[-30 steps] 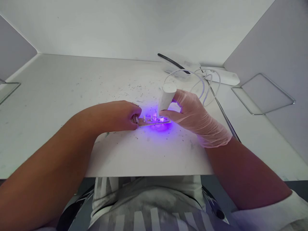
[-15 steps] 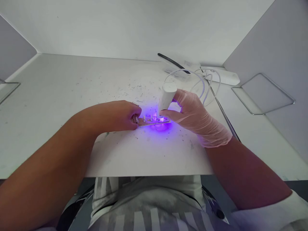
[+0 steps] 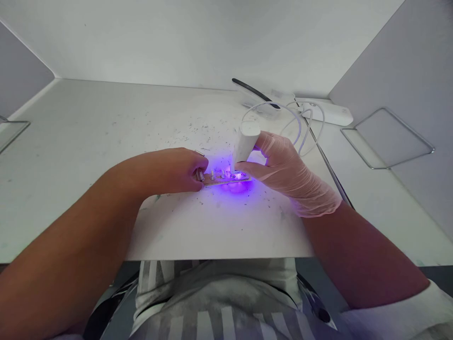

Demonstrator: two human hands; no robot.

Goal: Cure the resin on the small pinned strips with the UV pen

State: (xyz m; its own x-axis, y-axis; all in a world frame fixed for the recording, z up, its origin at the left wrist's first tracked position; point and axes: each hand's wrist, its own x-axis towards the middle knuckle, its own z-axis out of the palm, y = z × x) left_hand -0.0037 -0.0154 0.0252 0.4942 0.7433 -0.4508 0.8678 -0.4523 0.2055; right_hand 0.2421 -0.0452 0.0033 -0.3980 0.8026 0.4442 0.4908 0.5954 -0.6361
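Fingers [image 3: 247,166] of the gloved right hand [image 3: 286,172] closed round a white cylindrical curing lamp [image 3: 247,141], nose tipped down and almost touching the far end of a narrow tan strip studded with small pale tips [image 3: 226,176]. Violet glow spilling from the lamp onto the strip and the white table [image 3: 88,132] beneath. Bare left hand [image 3: 170,170] curled low, fingertips [image 3: 200,175] pinching the strip's near end flat against the table.

Judged as the curing step in mid-course: light held on one patch while the strip is steadied. Next move likely calls for sliding the lamp along the strip to another tip, same slight clearance, left pinch unmoved so nothing shifts.

Further out: white cable [image 3: 300,123] looping from behind the lamp toward a white power strip [image 3: 329,112] at the back, a dark slim tool [image 3: 253,89] beside it, grey flecks scattered over the table, a wire frame [image 3: 389,139] on the right.
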